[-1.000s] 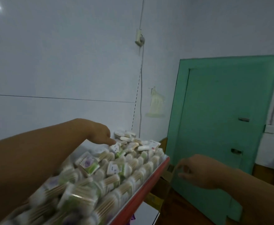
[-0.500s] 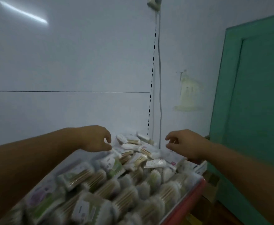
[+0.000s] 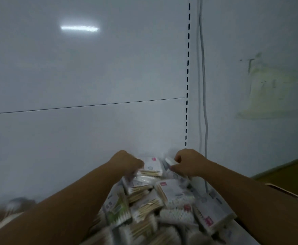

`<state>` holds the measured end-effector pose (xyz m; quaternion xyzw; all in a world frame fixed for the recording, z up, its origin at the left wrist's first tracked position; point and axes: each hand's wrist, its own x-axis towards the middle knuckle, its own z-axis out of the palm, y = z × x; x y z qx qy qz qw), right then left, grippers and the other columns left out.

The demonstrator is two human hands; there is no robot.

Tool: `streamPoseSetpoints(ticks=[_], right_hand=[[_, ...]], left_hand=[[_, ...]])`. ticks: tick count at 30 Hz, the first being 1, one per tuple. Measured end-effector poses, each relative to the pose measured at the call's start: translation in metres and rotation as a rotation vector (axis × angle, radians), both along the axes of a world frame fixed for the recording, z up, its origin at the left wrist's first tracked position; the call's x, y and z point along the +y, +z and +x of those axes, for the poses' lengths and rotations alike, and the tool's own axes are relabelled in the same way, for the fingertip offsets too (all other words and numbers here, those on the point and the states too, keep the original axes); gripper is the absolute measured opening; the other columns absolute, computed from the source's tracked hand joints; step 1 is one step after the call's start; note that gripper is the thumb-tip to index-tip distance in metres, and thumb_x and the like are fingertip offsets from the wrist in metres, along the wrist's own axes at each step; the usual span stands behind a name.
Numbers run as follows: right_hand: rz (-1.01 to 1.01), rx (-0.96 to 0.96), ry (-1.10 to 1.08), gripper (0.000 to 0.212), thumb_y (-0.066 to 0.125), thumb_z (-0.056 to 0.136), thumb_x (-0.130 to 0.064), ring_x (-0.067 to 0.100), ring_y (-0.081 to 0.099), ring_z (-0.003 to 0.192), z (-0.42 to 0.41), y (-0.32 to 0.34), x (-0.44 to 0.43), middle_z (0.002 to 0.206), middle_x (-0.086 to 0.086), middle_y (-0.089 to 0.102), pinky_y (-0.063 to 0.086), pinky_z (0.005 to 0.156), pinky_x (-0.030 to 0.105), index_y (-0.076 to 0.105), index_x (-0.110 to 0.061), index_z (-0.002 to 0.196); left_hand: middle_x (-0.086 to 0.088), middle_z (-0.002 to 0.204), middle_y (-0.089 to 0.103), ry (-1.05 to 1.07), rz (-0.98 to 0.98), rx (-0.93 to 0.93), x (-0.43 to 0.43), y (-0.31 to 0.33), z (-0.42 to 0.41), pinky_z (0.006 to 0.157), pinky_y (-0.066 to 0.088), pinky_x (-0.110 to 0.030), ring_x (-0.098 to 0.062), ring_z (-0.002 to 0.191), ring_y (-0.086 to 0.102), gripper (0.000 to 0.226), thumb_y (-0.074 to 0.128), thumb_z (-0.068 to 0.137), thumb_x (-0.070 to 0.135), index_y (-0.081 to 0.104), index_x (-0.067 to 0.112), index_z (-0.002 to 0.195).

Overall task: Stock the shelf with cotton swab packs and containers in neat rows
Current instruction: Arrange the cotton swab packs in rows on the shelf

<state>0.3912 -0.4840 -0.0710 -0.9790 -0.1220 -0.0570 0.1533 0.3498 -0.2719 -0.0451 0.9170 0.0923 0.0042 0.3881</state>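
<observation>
Packs (image 3: 150, 195) heaped loose at shelf's back corner. Left hand (image 3: 127, 163) curled on pack edge; right hand (image 3: 187, 163) pinching pack. Risk: tugging heap, sliding packs off front.

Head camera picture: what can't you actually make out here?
- Left hand: fingers curl away from the camera, so its grip on a pack can't be told.
- Right hand: touches a white pack, which it mostly covers.
- Cotton swab packs: labels blurred.
- Shelf: its front is cut off by the bottom edge.
</observation>
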Motion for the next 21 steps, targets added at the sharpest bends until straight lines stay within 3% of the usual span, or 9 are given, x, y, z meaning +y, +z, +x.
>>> streamPoseSetpoints(ticks=[2,4,6,8,9,11,14,18,21], right_hand=[[0.024,-0.014,-0.017,0.026,0.066,0.08,-0.028,0.008,0.047,0.053,0.004,0.003,0.0,0.059,-0.002,0.051,0.032,0.046,0.019,0.054,-0.017,0.058],[0.076,-0.053,-0.032,0.021,0.065,0.077,-0.02,0.012,0.049,0.052,0.002,0.013,-0.004,0.055,0.0,0.05,0.032,0.045,0.02,0.057,-0.013,0.058],[0.229,-0.144,-0.002,0.011,0.067,0.076,-0.021,0.008,0.053,0.05,-0.007,0.027,-0.005,0.058,-0.002,0.059,0.035,0.044,0.018,0.067,-0.015,0.067],[0.475,-0.279,0.161,0.003,0.07,0.077,-0.023,-0.002,0.059,0.057,-0.025,0.039,0.004,0.068,-0.009,0.068,0.042,0.052,0.019,0.073,-0.023,0.08],[0.546,-0.365,0.279,0.01,0.072,0.078,-0.024,-0.003,0.062,0.067,-0.037,0.043,0.012,0.077,-0.011,0.07,0.047,0.06,0.019,0.074,-0.024,0.088],[0.458,-0.587,0.481,0.024,0.075,0.075,-0.022,0.009,0.065,0.085,-0.057,0.044,0.027,0.093,-0.005,0.073,0.051,0.075,0.025,0.075,-0.017,0.098],[0.241,-0.816,0.59,0.031,0.082,0.07,-0.011,0.029,0.065,0.093,-0.074,0.035,0.038,0.102,0.008,0.071,0.053,0.081,0.039,0.075,-0.006,0.099],[0.281,-0.684,0.712,0.036,0.077,0.076,-0.015,0.022,0.062,0.106,-0.085,0.028,0.034,0.115,0.006,0.068,0.049,0.094,0.036,0.07,-0.006,0.111],[0.408,-0.411,0.414,0.043,0.066,0.086,-0.036,0.01,0.054,0.111,-0.09,0.03,0.02,0.126,-0.004,0.06,0.043,0.099,0.03,0.061,-0.015,0.123]], left_hand=[[-0.004,0.048,0.058,0.028,-0.152,-0.046,0.001,0.002,-0.005,0.038,0.037,-0.014,-0.012,0.036,0.054,0.024,0.07,0.082,0.017,0.059,0.006,0.065],[-0.01,0.066,0.065,0.053,-0.33,-0.123,0.003,0.008,-0.013,0.049,0.047,-0.021,-0.021,0.054,0.061,0.018,0.066,0.086,0.016,0.058,0.006,0.073],[-0.018,0.075,0.072,0.06,-0.614,-0.111,0.007,0.016,-0.024,0.055,0.059,-0.035,-0.031,0.064,0.069,0.008,0.058,0.091,0.014,0.057,0.006,0.089],[-0.027,0.092,0.071,0.043,-0.82,-0.057,0.012,0.021,-0.032,0.067,0.059,-0.051,-0.041,0.077,0.071,0.018,0.051,0.095,0.013,0.056,0.001,0.108],[-0.029,0.102,0.068,0.018,-0.904,-0.048,0.013,0.023,-0.036,0.068,0.059,-0.054,-0.043,0.084,0.069,0.026,0.049,0.097,0.015,0.054,-0.002,0.116],[-0.027,0.11,0.066,-0.075,-1.037,-0.043,0.013,0.023,-0.043,0.062,0.061,-0.047,-0.038,0.086,0.069,0.042,0.045,0.1,0.032,0.055,-0.003,0.121],[-0.019,0.105,0.071,-0.193,-1.035,-0.048,0.011,0.02,-0.052,0.072,0.061,-0.041,-0.03,0.089,0.07,0.065,0.051,0.083,0.057,0.062,0.001,0.113],[-0.015,0.087,0.072,-0.152,-0.996,-0.161,0.008,0.011,-0.058,0.06,0.059,-0.031,-0.024,0.075,0.072,0.034,0.064,0.087,0.015,0.061,-0.005,0.114],[-0.011,0.074,0.072,-0.074,-1.0,-0.184,0.019,0.009,-0.061,0.051,0.055,-0.026,-0.02,0.062,0.071,0.015,0.06,0.088,0.004,0.062,-0.003,0.102]])
